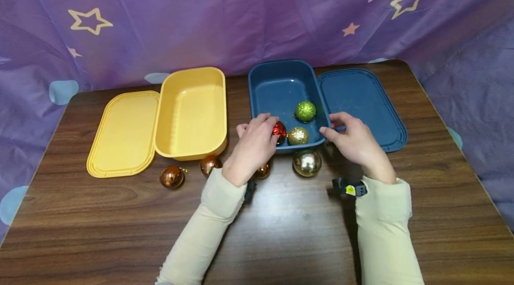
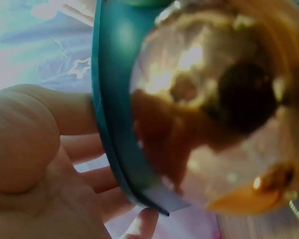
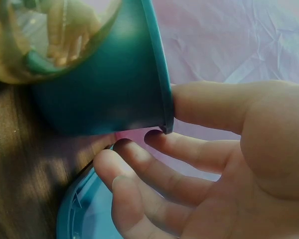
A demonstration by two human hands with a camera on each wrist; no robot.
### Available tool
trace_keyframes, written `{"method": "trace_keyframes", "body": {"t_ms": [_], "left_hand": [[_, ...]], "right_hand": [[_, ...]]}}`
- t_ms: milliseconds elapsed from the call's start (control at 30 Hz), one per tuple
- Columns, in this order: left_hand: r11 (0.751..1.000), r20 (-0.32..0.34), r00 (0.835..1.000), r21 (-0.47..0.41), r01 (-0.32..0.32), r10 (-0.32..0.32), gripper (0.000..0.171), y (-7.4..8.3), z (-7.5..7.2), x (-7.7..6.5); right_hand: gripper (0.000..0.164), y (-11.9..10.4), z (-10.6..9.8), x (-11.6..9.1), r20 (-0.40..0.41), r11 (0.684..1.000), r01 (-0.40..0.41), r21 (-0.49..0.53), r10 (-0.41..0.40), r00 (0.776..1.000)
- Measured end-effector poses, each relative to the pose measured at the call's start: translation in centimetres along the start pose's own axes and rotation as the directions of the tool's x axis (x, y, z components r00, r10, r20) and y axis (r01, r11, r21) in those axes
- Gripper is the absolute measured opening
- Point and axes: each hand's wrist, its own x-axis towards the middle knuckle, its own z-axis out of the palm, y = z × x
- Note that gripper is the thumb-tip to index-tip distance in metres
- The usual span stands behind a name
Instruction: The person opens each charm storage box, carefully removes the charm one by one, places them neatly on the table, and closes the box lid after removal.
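Observation:
A blue plastic container (image 1: 281,71) holds a green glitter bauble (image 1: 305,111), a gold glitter bauble (image 1: 298,136) and a shiny red bauble (image 1: 279,132). My left hand (image 1: 259,140) reaches over the container's near left corner, thumb and finger around the red bauble's left side. That contact is hidden in the left wrist view behind the container wall. At the right wall, my right hand (image 1: 353,140) holds the rim, thumb at the edge and fingers outside and below. A large gold bauble (image 1: 307,163) stands before the front wall and partly blocks both wrist views.
Left of the blue container lie a yellow container (image 1: 190,115) and its yellow lid (image 1: 122,133). A blue lid (image 1: 361,106) lies to the right. Copper baubles sit along the front: one (image 1: 172,177) at left, another (image 1: 210,164), and one (image 1: 263,171) partly behind my left hand.

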Motion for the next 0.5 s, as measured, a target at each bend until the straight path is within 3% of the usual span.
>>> {"method": "trace_keyframes", "body": {"t_ms": [500], "left_hand": [[1.0,-0.046,0.999,-0.013,-0.01,0.009,0.044,-0.13,0.37,0.2]], "right_hand": [[0.052,0.05,0.13,0.06,-0.021,1.0,0.012,0.001,-0.012,1.0]]}}
